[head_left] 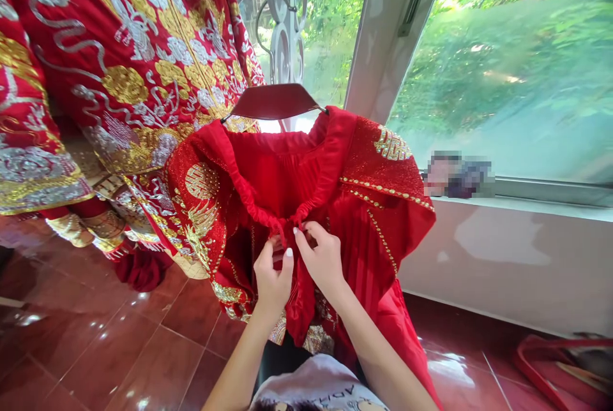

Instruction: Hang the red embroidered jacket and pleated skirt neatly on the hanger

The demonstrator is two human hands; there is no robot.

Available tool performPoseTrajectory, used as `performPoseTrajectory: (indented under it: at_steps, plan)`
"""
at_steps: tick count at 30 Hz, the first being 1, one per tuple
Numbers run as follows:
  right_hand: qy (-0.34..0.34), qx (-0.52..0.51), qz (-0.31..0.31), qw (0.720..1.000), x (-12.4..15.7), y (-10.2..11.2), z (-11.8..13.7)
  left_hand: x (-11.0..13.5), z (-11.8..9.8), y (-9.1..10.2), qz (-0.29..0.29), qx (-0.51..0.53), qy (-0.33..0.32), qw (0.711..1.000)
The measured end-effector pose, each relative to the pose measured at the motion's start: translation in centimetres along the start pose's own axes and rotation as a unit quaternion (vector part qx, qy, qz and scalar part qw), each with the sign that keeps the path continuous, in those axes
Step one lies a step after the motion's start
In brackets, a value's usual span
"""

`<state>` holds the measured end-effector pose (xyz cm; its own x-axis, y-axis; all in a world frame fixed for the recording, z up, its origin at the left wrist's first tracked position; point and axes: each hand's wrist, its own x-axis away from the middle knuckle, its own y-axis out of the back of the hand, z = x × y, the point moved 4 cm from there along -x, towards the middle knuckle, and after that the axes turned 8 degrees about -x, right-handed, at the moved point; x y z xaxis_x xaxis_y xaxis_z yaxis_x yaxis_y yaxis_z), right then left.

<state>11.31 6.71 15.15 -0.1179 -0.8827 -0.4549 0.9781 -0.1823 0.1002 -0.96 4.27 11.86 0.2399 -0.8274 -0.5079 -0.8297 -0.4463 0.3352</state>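
A red skirt (354, 232) with gold embroidery and gold-dotted trim hangs by its gathered waistband from a hanger (275, 102). The waistband parts at the front, towards me. My left hand (274, 274) pinches the left end of the waistband between thumb and fingers. Close beside it, my right hand (320, 258) has its fingers closed on the right end. The two ends are nearly together, with a small gap between them. Any fastener there is too small or hidden to make out.
Red garments (158, 47) with gold and silver embroidery hang close on the left. Behind the hanger stand a scrolled metal grille (282, 28) and a window (498, 79) over a white wall (502, 258). A red object (531, 360) lies on the tiled floor (129, 347) at lower right.
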Motion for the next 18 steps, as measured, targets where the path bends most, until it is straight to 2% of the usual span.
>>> performPoseTrajectory:
  at_steps: [3,5,7,10,13,15,18]
  plan:
    - [-0.006,-0.026,0.033,0.999,0.3,0.0,-0.2,-0.9,-0.8,0.0,0.002,-0.046,-0.005,0.999]
    - [-0.020,-0.040,0.037,0.998,0.8,0.3,-0.7,-0.3,-0.7,-0.5,0.018,-0.081,-0.023,0.996]
    - [-0.049,-0.056,0.037,0.997,1.2,0.6,-1.4,1.4,0.3,-1.5,0.051,-0.102,-0.028,0.993]
    - [-0.100,-0.089,0.056,0.989,1.9,0.5,-2.5,4.6,2.6,-3.2,0.108,-0.105,0.006,0.989]
    - [-0.131,-0.126,0.088,0.979,2.3,-0.3,-2.9,6.7,4.2,-3.9,0.128,-0.110,0.030,0.985]
    - [-0.131,-0.135,0.088,0.978,2.5,-0.9,-2.8,7.1,4.3,-3.8,0.140,-0.120,0.003,0.983]
    - [-0.134,-0.165,0.077,0.974,2.6,-1.4,-2.4,7.3,3.3,-3.2,0.149,-0.121,-0.073,0.979]
